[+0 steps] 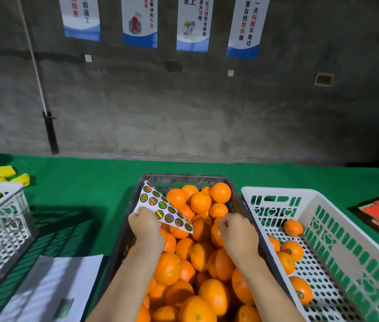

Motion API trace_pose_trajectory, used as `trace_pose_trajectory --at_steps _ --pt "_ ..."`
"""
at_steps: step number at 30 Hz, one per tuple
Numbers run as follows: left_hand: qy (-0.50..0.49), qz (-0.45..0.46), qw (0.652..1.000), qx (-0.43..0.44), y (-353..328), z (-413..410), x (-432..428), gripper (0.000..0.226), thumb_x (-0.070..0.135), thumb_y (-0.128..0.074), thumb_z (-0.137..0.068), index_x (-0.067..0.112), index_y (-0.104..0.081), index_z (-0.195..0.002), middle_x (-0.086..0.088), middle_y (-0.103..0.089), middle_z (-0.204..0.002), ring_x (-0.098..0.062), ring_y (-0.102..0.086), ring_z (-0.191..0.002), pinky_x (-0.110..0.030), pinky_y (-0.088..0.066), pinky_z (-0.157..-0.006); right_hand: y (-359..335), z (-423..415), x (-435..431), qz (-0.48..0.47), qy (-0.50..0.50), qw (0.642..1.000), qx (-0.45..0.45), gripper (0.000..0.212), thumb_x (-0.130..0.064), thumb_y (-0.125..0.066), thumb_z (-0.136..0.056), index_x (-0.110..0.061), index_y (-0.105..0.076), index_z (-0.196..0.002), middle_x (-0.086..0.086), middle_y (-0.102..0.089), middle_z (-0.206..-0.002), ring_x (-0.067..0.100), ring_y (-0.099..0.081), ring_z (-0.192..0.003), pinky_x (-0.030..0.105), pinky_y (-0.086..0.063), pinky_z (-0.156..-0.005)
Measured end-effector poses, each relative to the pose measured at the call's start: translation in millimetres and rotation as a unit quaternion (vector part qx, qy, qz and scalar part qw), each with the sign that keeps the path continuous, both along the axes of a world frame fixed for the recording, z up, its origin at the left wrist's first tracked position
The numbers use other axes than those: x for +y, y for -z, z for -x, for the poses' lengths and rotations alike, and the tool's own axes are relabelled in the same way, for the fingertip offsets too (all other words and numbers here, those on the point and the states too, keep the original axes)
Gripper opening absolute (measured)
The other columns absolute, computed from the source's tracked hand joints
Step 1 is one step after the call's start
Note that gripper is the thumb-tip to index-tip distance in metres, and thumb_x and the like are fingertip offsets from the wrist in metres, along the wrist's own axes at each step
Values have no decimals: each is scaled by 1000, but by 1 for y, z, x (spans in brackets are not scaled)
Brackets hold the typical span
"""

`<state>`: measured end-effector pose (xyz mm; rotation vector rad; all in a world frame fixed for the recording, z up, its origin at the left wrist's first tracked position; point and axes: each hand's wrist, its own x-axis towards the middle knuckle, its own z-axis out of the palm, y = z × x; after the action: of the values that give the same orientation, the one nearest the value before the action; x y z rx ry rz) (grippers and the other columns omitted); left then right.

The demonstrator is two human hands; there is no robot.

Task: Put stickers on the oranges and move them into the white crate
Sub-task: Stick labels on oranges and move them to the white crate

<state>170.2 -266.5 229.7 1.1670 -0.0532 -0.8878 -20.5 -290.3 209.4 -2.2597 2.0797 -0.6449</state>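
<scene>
1. Your left hand (pixel 146 225) grips the white backing sheet of round holographic stickers (pixel 165 208) over the dark plastic crate of loose oranges (pixel 185 263).
2. Your right hand (pixel 237 231) is curled above the fruit; whether it pinches a sticker, can't tell.
3. Press each sticker flat on smooth peel.
4. Then drop the fruit into the white perforated crate (pixel 337 254) on the green bench (pixel 86 182), beside the labelled ones.

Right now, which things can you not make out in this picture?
- Head view: what the right hand pinches, if anything; its curled fingers hide it.
- Print on the sticker sheet in the left hand: too small.
- Near end of the white crate: cut off by the frame's bottom edge.
</scene>
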Motion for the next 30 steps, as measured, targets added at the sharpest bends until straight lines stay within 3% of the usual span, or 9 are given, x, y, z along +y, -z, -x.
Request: trace_pose_trajectory --at_steps 2,6,10,13,20,23,25,27,30 --pt "2 -1 1000 1 0 0 0 23 5 -39 -99 5 -59 -112 -7 -66 -91 -18 -64 -75 -28 -48 -56 0 0 0 0 11 1000 -4 25 -14 -44 -98 -16 -65 -84 3 -60 -87 20 -58 -72 25 -32 -49" --pt "7 -7 1000 0 1 0 -1 22 5 -40 -98 6 -58 -111 -7 -66 -92 -18 -63 -76 -29 -51 -60 3 -1 1 -12 7 998 -61 17 -30 -54 -100 -22 -61 -113 5 -50 -114 25 -60 -91 33 -50 -67" --pt "2 -3 1000 -1 0 1 0 20 4 -39 -98 9 -59 -101 -4 -66 -86 -17 -63 -73 -28 -48 -56 10 7 -6 -116 14 984 -137 58 -55 -61 -91 -24 -47 -137 11 -42 -137 34 -60 -110 39 -50 -79" --pt "6 -1 1000 0 -1 1 0 23 4 -39 -99 12 -59 -92 -3 -66 -82 -16 -62 -70 -28 -48 -56 16 13 -11 -205 18 969 -137 73 -71 -46 -91 -23 -43 -146 13 -46 -144 34 -54 -123 45 -49 -94" --pt "28 -11 1000 3 0 1 0 18 4 -42 -99 9 -59 -101 -4 -65 -85 -17 -62 -73 -29 -47 -57 25 7 -9 -190 20 976 -103 78 -79 -23 -90 -22 -43 -139 8 -63 -122 30 -62 -108 40 -50 -80" --pt "42 -17 999 -5 4 0 -3 18 5 -42 -99 8 -58 -108 -5 -65 -85 -17 -61 -73 -29 -49 -60 28 5 -8 -191 17 974 -119 76 -80 -35 -87 -24 -45 -136 5 -63 -123 29 -61 -110 40 -51 -85" --pt "49 -13 999 -12 5 0 -3 17 6 -43 -99 8 -58 -107 -5 -65 -84 -17 -61 -73 -29 -49 -61 23 4 -10 -128 3 966 -224 55 -70 -51 -88 -28 -55 -123 -1 -65 -113 26 -62 -109 38 -51 -85" --pt "54 -1 998 -16 7 1 -3 16 8 -42 -101 8 -57 -107 -4 -65 -83 -16 -61 -72 -29 -49 -62 13 1 -10 -35 17 917 -397 32 -61 -61 -88 -36 -55 -107 -10 -63 -101 23 -63 -106 41 -52 -88" --pt "80 18 996 -22 10 1 -3 14 10 -43 -102 9 -54 -110 -2 -65 -87 -17 -63 -78 -30 -51 -65 -1 -1 -10 -5 81 716 -693 35 -48 -65 -92 -33 -46 -117 -6 -60 -106 27 -67 -101 48 -59 -84"
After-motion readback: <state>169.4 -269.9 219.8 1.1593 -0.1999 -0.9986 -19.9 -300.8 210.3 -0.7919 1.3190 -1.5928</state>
